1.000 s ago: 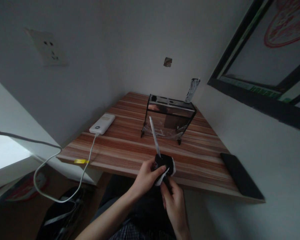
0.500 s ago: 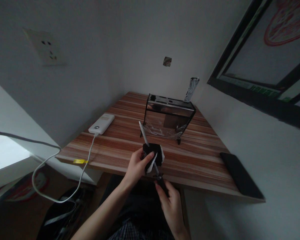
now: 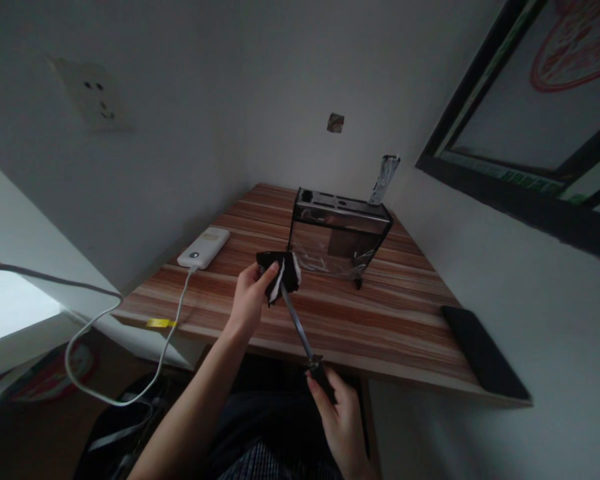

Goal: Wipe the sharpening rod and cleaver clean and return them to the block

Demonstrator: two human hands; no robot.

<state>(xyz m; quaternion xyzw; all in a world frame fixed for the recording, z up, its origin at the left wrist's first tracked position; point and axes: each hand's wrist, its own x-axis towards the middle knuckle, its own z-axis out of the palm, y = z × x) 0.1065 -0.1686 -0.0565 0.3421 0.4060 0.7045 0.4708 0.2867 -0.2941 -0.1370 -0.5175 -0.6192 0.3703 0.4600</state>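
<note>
My left hand (image 3: pixel 249 297) pinches a folded black piece of cloth or card with white edges (image 3: pixel 286 265), thumb on top, above the table's front part. My right hand (image 3: pixel 341 410) is closed round the black handle of a honing steel (image 3: pixel 296 321), a slim grey rod with a small guard at the handle. The rod slants up to the left, and its far end goes in at or behind the folded piece; its tip is hidden there. Just behind stands a knife block (image 3: pixel 344 210) with dark frame, clear front and slotted top.
A plastic-wrapped upright object (image 3: pixel 384 180) sticks up from the block's right end. On the wood-grain table (image 3: pixel 380 340) lie a white power bank (image 3: pixel 204 247) with a white cable (image 3: pixel 173 347) hanging over the left edge, and a black phone-like slab (image 3: pixel 485 353) at right.
My left hand has moved up and left with the folded piece, along the rod toward its tip. More of the shaft shows now, and the tip no longer sticks out. My right hand stays nearly still.
</note>
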